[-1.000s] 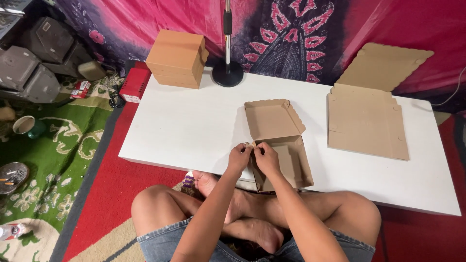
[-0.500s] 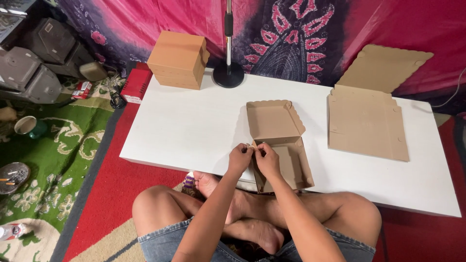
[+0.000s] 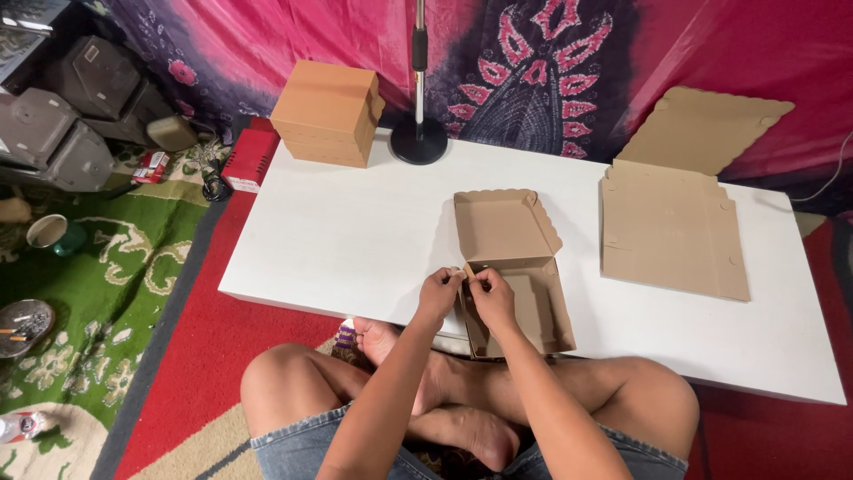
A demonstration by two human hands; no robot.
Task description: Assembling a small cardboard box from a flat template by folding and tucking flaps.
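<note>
Box: small cardboard box [image 3: 524, 302] at the near edge of the white surface [image 3: 355, 231], lid up.
Left hand [image 3: 442, 293]: pinching the corner flap.
Right hand [image 3: 491, 298]: pinching the same corner.
Risk: flap may crease or tear if forced.

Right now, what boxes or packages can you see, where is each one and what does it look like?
Open brown cardboard box: table's near edge, lid up, both hands at its left corner.
Stack of closed brown boxes: far left corner of the table, square.
Flat unfolded cardboard blanks: right side of the table, one leaning on the curtain.
Red packet: floor, left of the table.
</note>
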